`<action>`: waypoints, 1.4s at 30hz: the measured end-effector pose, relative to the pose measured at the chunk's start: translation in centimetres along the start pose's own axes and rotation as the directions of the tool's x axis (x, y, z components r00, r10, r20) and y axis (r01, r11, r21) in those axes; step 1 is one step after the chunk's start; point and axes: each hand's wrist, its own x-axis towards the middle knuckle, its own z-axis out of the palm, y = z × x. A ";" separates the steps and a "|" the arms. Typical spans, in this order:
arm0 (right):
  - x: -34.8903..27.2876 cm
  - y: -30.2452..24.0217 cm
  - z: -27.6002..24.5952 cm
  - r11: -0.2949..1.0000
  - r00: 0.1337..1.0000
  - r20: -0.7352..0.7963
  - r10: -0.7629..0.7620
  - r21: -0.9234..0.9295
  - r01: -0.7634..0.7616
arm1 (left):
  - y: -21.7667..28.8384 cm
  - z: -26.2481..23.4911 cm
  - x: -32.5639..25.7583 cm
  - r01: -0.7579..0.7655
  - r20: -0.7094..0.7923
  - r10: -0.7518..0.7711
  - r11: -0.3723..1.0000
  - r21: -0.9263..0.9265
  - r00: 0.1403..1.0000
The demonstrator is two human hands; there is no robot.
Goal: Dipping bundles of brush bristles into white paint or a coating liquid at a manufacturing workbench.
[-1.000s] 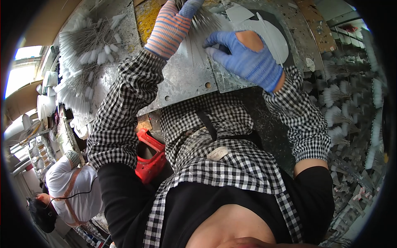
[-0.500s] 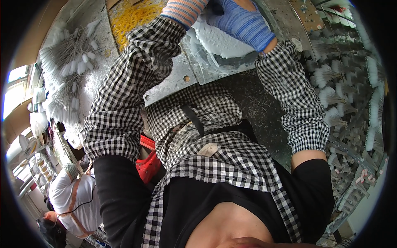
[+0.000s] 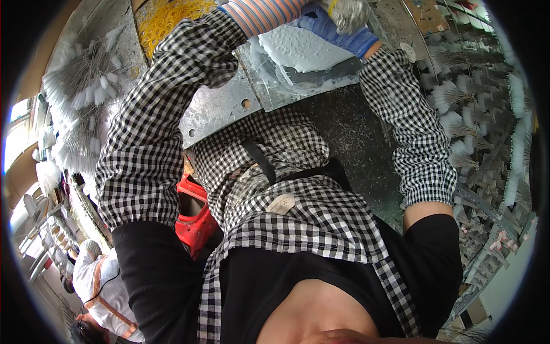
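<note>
Two forearms in black-and-white checked sleeve covers rise from the lower edge of the head view toward the top rim; the left hand itself is cut off by that rim, so only its striped knit glove cuff (image 3: 260,14) shows, and I cannot tell whether that hand is open or closed; the right hand (image 3: 335,31) wears a blue glove and lies at the top edge, its fingers curled around a pale grey-white bundle (image 3: 346,11) that looks like bristles, though the rim crops most of it; just below both wrists a white dimpled sheet (image 3: 298,51) lies on a grey metal plate (image 3: 223,112) with round holes near its lower edge, and thin translucent slivers are heaped at the sheet's left side; the plate sits tilted across the upper middle of the picture, above the person's checked apron and black strap; at the top left, beside the striped cuff, a heap of yellow rubber bands (image 3: 172,17) fills a patch of the bench; further left, fans of white-tipped bristle bundles (image 3: 86,86) spread toward the rim; on the right, similar tufted bundles (image 3: 458,109) stand in rows, well apart from the hands; a red plastic crate (image 3: 197,221) shows under the left elbow; another person in a white top (image 3: 106,292) sits at the lower left.
</note>
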 end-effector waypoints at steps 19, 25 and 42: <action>-3.9 12.2 8.8 0.980 0.993 -0.059 0.100 -0.170 -0.109 | 0.4 4.6 0.3 -0.045 0.003 0.045 0.997 -0.069 0.999; 1.8 -6.1 -4.9 0.932 0.945 0.099 0.312 -0.224 -0.284 | -2.1 4.1 0.0 0.235 -0.192 -0.527 0.636 -0.735 0.828; 2.3 -11.5 -7.6 0.984 0.987 -0.024 0.160 0.088 -0.157 | -5.6 3.6 0.4 0.226 -0.153 -0.806 0.334 -0.915 0.571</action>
